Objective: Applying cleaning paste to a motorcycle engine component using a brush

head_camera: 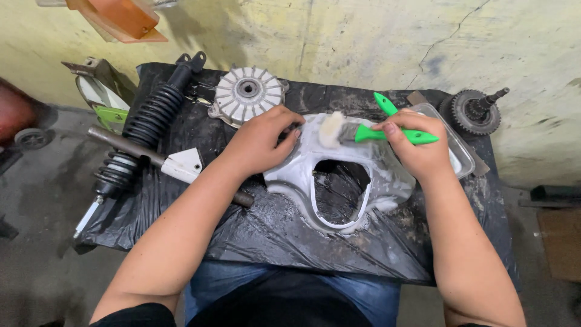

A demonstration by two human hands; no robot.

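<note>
From the head view, I look down on a counter (423, 254) draped in black plastic sheeting. My left hand (259, 140) lies flat on the upper left of a white moulded cover (290, 175), a curved shell with a large opening in its middle, fingers spread and pressing on it rather than wrapped around anything. My right hand (417, 145) is closed around the bright green handle of a brush (369, 132), whose pale bristles rest on the top edge of the cover, between my two hands. The cover sits at the middle of the counter, wet and soapy-looking.

Just behind my right hand is a clear plastic tray (463, 154), partly hidden by it. At the far right corner stands a dark toothed gear (478, 112) on a shaft. Behind my left hand lies a round finned metal disc (248, 94). Along the left edge runs a black coil shock absorber (148, 130), crossed by a steel rod (130, 145) with a white bracket (183, 165). My blue trousers (296, 290) show at the bottom.
</note>
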